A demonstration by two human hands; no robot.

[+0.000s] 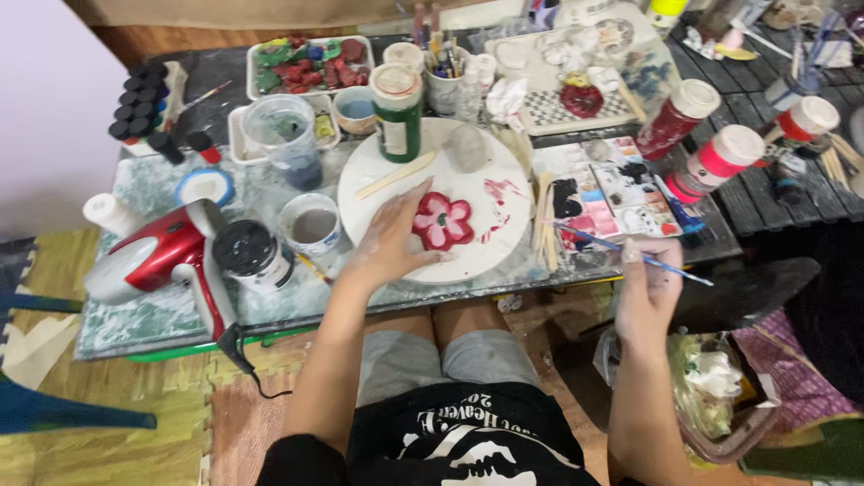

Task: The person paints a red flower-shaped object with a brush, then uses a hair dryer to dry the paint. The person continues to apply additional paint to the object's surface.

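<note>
My left hand (389,241) lies flat on a round white board (468,261), its fingers resting against the left edge of a red flower-shaped clay piece (442,220). My right hand (646,290) hovers off the table's front right corner and grips a thin blue paintbrush (621,246), whose tip points left toward a paint palette (612,189) of red, pink, black and white. A wooden stick (394,175) and a grey lump (466,148) also sit on the board.
A red hair dryer (157,256) lies at the left, next to a dark paint jar (250,254) and a cup (310,225). Paint bottles (396,112), a water cup (286,137), brush pots (445,76) and trays crowd the back. A waste basket (720,396) stands on the floor at the right.
</note>
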